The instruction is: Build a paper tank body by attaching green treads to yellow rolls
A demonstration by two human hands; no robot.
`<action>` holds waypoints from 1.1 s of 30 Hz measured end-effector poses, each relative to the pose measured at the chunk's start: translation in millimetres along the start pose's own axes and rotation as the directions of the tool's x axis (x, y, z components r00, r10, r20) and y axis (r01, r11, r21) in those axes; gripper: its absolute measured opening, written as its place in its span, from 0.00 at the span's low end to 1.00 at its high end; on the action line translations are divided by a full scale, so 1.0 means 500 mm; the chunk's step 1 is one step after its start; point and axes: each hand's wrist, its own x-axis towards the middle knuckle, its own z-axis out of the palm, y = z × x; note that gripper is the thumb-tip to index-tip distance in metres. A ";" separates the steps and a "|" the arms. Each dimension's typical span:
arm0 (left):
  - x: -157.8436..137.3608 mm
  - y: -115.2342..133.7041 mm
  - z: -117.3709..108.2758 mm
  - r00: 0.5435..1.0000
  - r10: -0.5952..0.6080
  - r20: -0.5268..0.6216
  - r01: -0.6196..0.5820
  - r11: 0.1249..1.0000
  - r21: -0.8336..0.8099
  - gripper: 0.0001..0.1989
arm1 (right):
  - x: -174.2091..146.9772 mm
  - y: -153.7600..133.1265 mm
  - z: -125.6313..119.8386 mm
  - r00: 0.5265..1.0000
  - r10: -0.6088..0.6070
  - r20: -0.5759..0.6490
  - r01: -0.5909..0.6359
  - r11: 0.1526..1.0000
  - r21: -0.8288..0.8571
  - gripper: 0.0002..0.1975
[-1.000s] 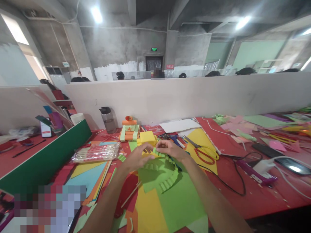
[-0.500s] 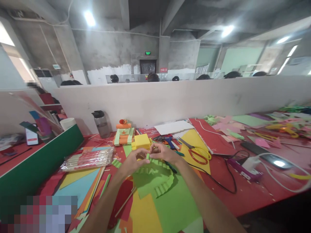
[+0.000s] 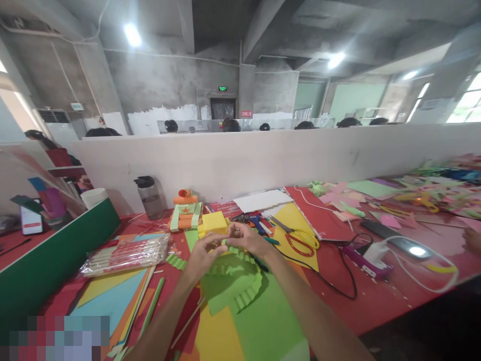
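Observation:
A pleated green paper strip [image 3: 248,296] curls down from my fingers over a green paper sheet [image 3: 272,321]. My left hand [image 3: 206,254] pinches the strip from the left, thumb and fingers together. On the other side, my right hand [image 3: 248,238] is closed on the same strip, its fingertips nearly meeting the left ones. Exactly where the fingertips press is partly hidden. Just beyond the hands stands a yellow paper box shape [image 3: 213,223]. Left of it sits an orange and pale green paper model [image 3: 186,214] with a star. A shorter pleated green piece [image 3: 176,261] lies by my left wrist.
Scissors [image 3: 296,238] with red and yellow handles lie on yellow paper to the right. A purple power strip [image 3: 366,261] with cables, a phone [image 3: 409,248] and a water bottle [image 3: 149,197] stand around. Bagged sticks [image 3: 126,254] lie left. Another person's hand [image 3: 472,238] shows at the right edge.
The view has shifted slightly to the right, so things appear further left. Both hands keep hold of the pleated strip in nearly the same pose. Another person's hand has appeared at the right edge.

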 end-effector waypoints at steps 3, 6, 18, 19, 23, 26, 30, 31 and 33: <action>0.001 0.004 0.005 0.998 0.051 -0.046 -0.047 0.996 0.071 0.15 | 0.000 -0.005 0.004 0.999 -0.023 -0.041 0.022 1.000 -0.015 0.19; -0.001 0.007 0.010 0.992 0.067 -0.111 -0.050 0.988 0.147 0.16 | 0.001 -0.010 0.008 0.994 -0.038 -0.101 0.032 0.998 -0.062 0.18; 0.000 0.006 0.010 0.956 0.118 -0.268 -0.018 0.937 0.349 0.12 | 0.010 0.018 0.018 0.959 -0.237 -0.156 0.181 0.934 -0.307 0.12; 0.000 0.006 0.010 0.955 0.116 -0.274 -0.010 0.934 0.358 0.12 | 0.010 0.020 0.017 0.958 -0.243 -0.155 0.183 0.929 -0.323 0.12; -0.001 0.000 0.009 0.950 0.114 -0.291 0.003 0.928 0.373 0.11 | 0.010 0.023 0.016 0.957 -0.260 -0.132 0.193 0.904 -0.382 0.11; -0.001 -0.004 0.009 0.950 0.125 -0.287 -0.005 0.924 0.383 0.10 | 0.009 0.022 0.015 0.958 -0.258 -0.123 0.190 0.897 -0.399 0.11; -0.001 -0.003 0.010 0.950 0.124 -0.285 -0.010 0.928 0.372 0.09 | 0.007 0.018 0.017 0.960 -0.249 -0.127 0.175 0.891 -0.419 0.11; -0.001 -0.001 0.011 0.950 0.120 -0.288 -0.007 0.931 0.366 0.09 | 0.007 0.018 0.017 0.963 -0.241 -0.123 0.170 0.893 -0.417 0.11; 0.000 0.002 0.012 0.952 0.109 -0.285 -0.003 0.937 0.350 0.09 | 0.007 0.017 0.017 0.968 -0.225 -0.112 0.163 0.901 -0.403 0.10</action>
